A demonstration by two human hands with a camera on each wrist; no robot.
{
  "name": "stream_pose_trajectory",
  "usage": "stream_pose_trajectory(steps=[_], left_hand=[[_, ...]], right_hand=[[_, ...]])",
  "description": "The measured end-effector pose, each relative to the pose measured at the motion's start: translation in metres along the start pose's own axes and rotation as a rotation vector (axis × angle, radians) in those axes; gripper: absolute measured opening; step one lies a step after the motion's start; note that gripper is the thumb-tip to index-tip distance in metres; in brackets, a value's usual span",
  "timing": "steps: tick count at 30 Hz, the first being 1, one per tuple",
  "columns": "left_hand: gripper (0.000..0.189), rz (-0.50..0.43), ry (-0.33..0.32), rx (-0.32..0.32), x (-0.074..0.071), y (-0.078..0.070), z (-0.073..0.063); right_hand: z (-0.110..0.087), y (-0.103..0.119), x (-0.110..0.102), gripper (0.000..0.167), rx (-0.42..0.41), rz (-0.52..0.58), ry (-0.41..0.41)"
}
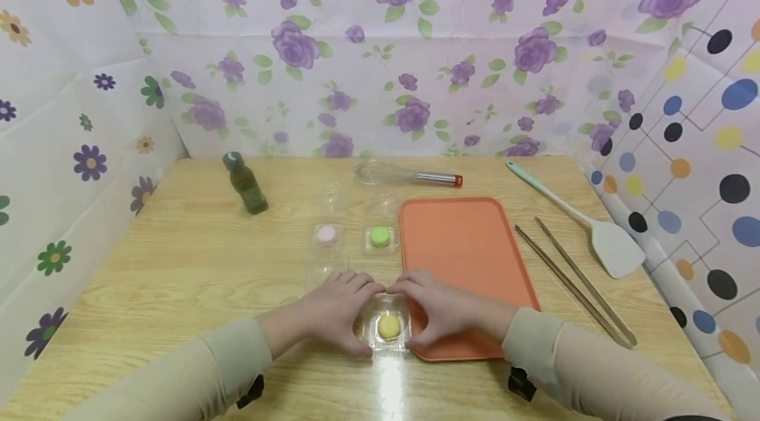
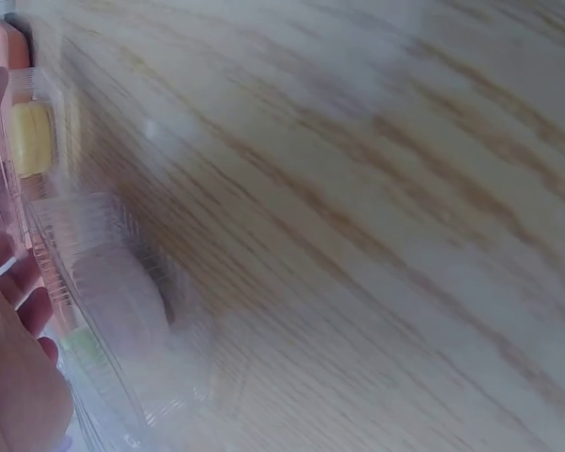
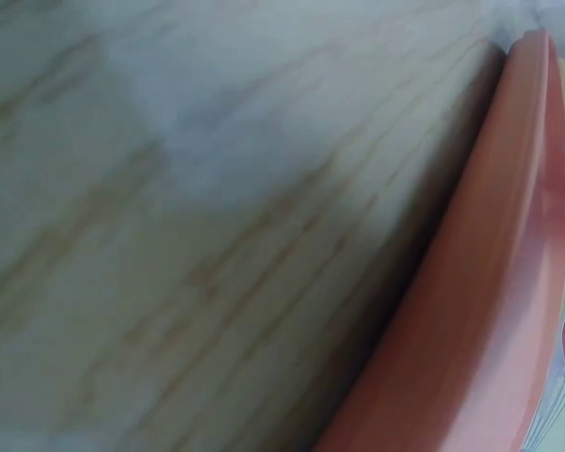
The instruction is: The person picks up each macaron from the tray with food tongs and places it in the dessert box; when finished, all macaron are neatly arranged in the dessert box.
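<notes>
A yellow macaron (image 1: pixel 388 326) lies in a small clear plastic box (image 1: pixel 387 345) at the near side of the table. My left hand (image 1: pixel 341 309) holds the box from the left, fingers at its back edge and thumb at its front corner. From the right, my right hand (image 1: pixel 436 305) holds the same box in a matching way, its forearm across an orange tray (image 1: pixel 460 236). Behind the hands, a pink macaron (image 1: pixel 326 235) and a green macaron (image 1: pixel 380 236) sit in clear boxes with raised lids. The left wrist view shows the yellow macaron (image 2: pixel 32 138) near the left thumb.
Toward the back lie a whisk (image 1: pixel 410 175) and, at left, a dark bottle (image 1: pixel 246 183). Metal tongs (image 1: pixel 584 286) rest right of the tray, beside a white spatula (image 1: pixel 614 246). Patterned cloth (image 1: pixel 380 91) walls the table at the back and both sides.
</notes>
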State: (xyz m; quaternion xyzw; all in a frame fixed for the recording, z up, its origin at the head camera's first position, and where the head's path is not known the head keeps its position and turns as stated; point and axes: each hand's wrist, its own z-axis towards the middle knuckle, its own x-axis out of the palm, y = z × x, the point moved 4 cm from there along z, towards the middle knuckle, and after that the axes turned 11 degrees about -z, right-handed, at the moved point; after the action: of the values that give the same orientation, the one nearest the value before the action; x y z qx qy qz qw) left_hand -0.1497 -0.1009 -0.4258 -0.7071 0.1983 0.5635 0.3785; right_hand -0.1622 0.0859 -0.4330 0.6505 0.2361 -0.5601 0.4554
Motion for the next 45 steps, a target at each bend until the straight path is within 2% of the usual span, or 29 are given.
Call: stream_pose_trajectory(steps=[7, 12, 16, 25, 35, 41, 45], left_hand=[[0.094, 0.024, -0.004, 0.013, 0.001, -0.001, 0.000], [0.092, 0.006, -0.021, 0.013, 0.000, -0.001, -0.001], [0.088, -0.026, -0.035, 0.017, -0.002, -0.001, -0.001], [0.083, -0.044, -0.037, 0.018, -0.001, 0.001, -0.001], [0.085, -0.064, -0.053, -0.001, -0.005, 0.002, -0.001], [0.098, -0.092, -0.072, -0.040, -0.010, 0.005, -0.003], [0.101, -0.114, -0.091, -0.062, -0.017, 0.010, -0.006]], right_hand=[[0.001, 0.001, 0.005, 0.083, -0.048, -0.058, -0.012], [0.003, 0.002, 0.008, 0.082, -0.091, -0.110, -0.069], [0.004, 0.003, 0.007, 0.081, -0.098, -0.105, -0.084], [0.004, 0.002, 0.006, 0.073, 0.010, -0.032, 0.002], [0.005, 0.001, 0.004, 0.075, 0.042, -0.020, -0.015], [0.008, -0.001, -0.001, 0.080, 0.114, 0.092, -0.011], [0.014, -0.004, -0.007, 0.079, 0.172, 0.149, -0.019]])
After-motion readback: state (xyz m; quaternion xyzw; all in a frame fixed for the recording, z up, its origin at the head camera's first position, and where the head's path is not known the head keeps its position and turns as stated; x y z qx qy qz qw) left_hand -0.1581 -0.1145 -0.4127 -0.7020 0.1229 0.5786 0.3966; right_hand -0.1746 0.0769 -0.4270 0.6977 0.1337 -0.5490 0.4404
